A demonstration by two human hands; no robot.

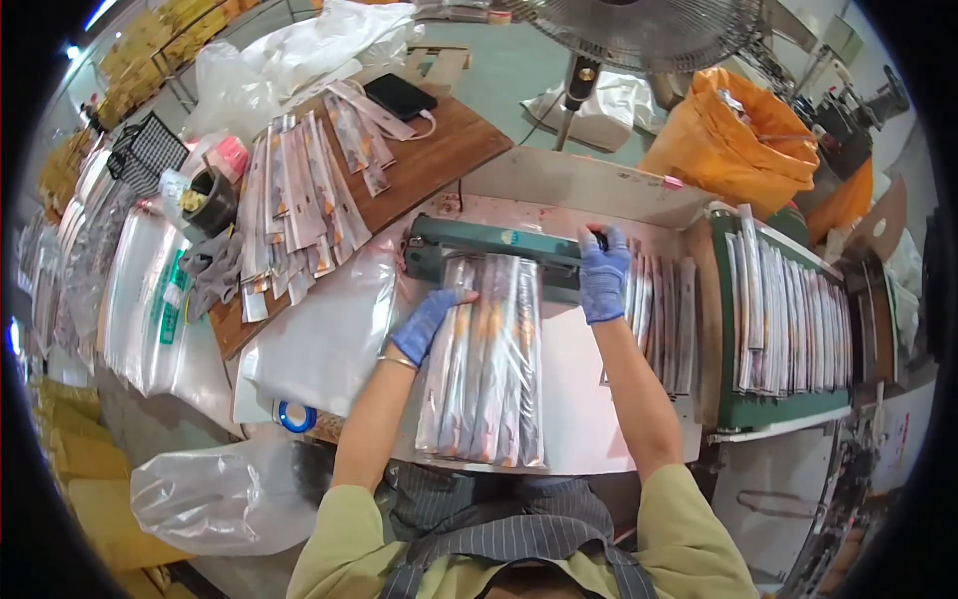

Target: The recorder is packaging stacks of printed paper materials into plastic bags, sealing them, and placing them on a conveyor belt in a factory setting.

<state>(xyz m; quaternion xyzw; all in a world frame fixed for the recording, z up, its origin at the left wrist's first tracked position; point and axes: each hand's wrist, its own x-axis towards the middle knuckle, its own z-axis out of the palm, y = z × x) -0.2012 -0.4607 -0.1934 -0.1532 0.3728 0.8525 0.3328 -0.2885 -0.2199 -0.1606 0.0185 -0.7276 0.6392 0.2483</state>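
Observation:
A clear plastic bag point(484, 384) full of long, slim packets lies in front of me, its far end in a green hand sealer point(499, 240). My left hand point(424, 324), in a blue fingerless glove, is closed on the bag's left edge near that end, thumb on top. My right hand point(604, 275), gloved alike, is wrapped round the right end of the sealer's arm. The arm lies low over the bag's mouth; I cannot tell whether it presses fully.
Loose packets point(299, 200) and a black phone point(399, 97) lie on a brown board at the left. Flat clear bags point(319, 329) are beside the sealer. More packets stand in a green-lined tray point(788, 409) at the right. Beyond are a fan point(649, 30) and an orange sack point(733, 140).

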